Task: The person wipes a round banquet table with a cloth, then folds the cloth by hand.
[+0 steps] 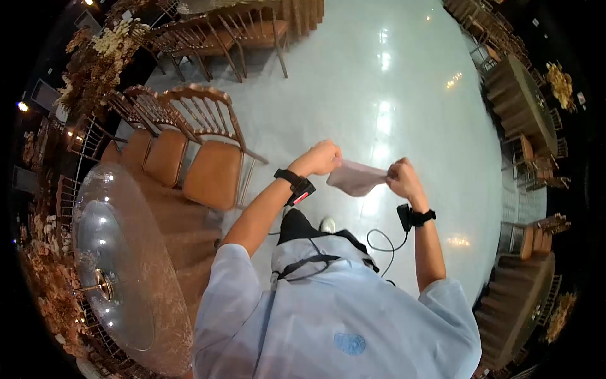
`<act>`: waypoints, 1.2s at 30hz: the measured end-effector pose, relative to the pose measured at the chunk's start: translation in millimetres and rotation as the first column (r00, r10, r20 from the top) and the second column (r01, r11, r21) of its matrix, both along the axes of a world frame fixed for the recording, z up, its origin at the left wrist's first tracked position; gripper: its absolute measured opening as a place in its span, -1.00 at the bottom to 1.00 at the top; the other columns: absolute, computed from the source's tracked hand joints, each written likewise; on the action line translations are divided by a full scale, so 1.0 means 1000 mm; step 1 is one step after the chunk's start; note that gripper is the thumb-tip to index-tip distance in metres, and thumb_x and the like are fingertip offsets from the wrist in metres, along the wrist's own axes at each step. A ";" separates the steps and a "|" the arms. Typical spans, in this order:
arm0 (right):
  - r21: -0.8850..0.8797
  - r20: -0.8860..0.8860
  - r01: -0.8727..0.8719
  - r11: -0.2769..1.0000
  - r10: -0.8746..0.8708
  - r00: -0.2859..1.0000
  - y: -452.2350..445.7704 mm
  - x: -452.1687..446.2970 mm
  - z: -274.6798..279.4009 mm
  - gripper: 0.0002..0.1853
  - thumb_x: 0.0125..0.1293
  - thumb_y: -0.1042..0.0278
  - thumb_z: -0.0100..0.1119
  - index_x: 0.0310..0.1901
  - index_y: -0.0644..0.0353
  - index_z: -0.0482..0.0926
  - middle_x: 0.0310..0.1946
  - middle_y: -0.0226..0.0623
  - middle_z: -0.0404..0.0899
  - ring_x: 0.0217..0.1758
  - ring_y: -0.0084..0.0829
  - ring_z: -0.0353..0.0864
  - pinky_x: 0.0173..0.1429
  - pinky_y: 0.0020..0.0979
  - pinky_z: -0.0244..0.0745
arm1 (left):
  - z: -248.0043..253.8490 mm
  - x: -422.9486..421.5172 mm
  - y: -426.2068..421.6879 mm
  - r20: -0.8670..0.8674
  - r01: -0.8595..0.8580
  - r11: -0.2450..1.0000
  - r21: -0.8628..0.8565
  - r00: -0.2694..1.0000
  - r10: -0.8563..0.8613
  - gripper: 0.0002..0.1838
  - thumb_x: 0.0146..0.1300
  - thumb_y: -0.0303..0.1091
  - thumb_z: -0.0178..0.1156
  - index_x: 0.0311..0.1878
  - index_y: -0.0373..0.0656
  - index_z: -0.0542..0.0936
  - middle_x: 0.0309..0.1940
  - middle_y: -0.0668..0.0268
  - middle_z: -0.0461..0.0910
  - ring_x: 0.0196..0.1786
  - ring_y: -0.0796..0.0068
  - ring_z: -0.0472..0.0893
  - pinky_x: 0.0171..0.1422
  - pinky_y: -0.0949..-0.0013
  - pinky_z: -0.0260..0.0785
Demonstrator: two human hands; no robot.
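- Cloth (357,179): stretched between both hands over open floor (353,114), lower edge drooping.
- Left hand (324,158): pinching the cloth's left edge.
- Right hand (404,179): gripping its right edge.
- Chairs (213,174): beyond the left arm, lining the floor's left side.

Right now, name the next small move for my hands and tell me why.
I'd probably ease the left hand and right hand slightly apart: each grips one end of the cloth, which sags between them.
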State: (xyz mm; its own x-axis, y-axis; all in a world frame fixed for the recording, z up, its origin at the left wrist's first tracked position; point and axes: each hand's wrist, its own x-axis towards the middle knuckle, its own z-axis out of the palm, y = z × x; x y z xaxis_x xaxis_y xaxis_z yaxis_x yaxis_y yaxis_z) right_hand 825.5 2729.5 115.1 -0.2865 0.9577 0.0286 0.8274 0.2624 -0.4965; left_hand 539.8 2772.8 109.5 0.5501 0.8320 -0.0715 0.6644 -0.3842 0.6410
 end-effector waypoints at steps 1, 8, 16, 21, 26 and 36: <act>-0.043 0.020 0.017 0.999 -0.016 1.000 0.011 -0.006 0.006 -0.87 -0.08 0.43 0.19 -0.50 0.30 0.64 -0.34 -0.02 0.62 -0.09 -0.04 0.53 -0.01 -0.21 0.52 | 0.010 -0.001 0.014 -0.003 -0.008 1.000 0.009 1.000 0.008 -0.76 0.14 -0.31 0.17 -0.18 -0.23 0.63 -0.22 0.01 0.64 -0.14 0.09 0.63 -0.08 0.20 0.43; -0.428 -0.491 -0.227 0.875 -0.014 0.871 0.108 -0.062 -0.011 -0.62 0.08 0.38 0.36 -0.04 0.28 0.58 -0.37 -0.24 0.61 -0.33 -0.46 0.55 -0.18 -0.40 0.50 | 0.033 0.002 0.115 0.179 0.260 0.926 -0.273 0.960 -0.216 -0.74 0.30 -0.29 0.07 -0.03 -0.22 0.49 -0.20 0.07 0.61 -0.14 0.13 0.58 -0.04 0.20 0.39; -0.337 -0.558 -0.338 0.879 0.103 0.824 0.220 -0.106 0.038 -0.83 0.28 0.40 0.20 -0.26 0.36 0.60 -0.50 -0.53 0.48 -0.38 -0.69 0.36 -0.32 -0.52 0.36 | 0.015 -0.056 0.218 0.562 0.315 0.881 -0.353 0.824 -0.070 -0.55 0.11 -0.21 0.37 0.04 -0.16 0.52 -0.16 0.23 0.61 -0.07 0.40 0.56 0.03 0.30 0.40; -0.433 -0.596 -0.259 0.863 -0.058 0.801 0.274 -0.114 0.035 -0.76 0.33 0.30 0.18 -0.20 0.37 0.60 -0.50 -0.51 0.49 -0.38 -0.68 0.37 -0.31 -0.51 0.38 | -0.049 -0.050 0.267 0.367 0.256 0.880 -0.399 0.925 -0.103 -0.51 0.01 -0.22 0.41 0.02 -0.20 0.56 -0.15 0.12 0.68 -0.10 0.33 0.63 0.06 0.29 0.43; -0.485 -0.509 -0.199 0.852 -0.090 0.856 0.327 -0.109 0.051 -0.72 0.36 0.26 0.15 -0.19 0.37 0.61 -0.49 -0.51 0.49 -0.37 -0.70 0.37 -0.30 -0.51 0.39 | -0.089 -0.043 0.315 0.293 0.143 0.917 -0.371 0.956 -0.031 -0.61 0.04 -0.23 0.38 -0.09 -0.23 0.63 -0.26 0.13 0.70 -0.20 0.35 0.66 -0.02 0.26 0.47; -0.327 -0.746 0.009 0.945 -0.264 0.611 0.511 -0.032 0.044 -0.73 0.42 0.29 0.08 -0.12 0.38 0.60 -0.31 -0.48 0.60 -0.28 -0.66 0.48 -0.16 -0.52 0.44 | -0.125 -0.068 0.459 0.288 0.011 0.724 -0.690 0.922 0.261 -0.56 0.17 -0.05 0.34 -0.10 -0.27 0.64 -0.26 0.30 0.67 -0.17 0.49 0.59 0.02 0.37 0.40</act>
State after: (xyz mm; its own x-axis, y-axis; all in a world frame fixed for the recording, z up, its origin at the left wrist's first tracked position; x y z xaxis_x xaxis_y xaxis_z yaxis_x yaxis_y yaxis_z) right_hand 793.4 3240.3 159.0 -0.1433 0.9862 -0.0828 0.1150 -0.0665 -0.9911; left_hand 471.6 3231.6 -15.7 0.5437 0.7001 -0.4630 0.3593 0.3044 0.8822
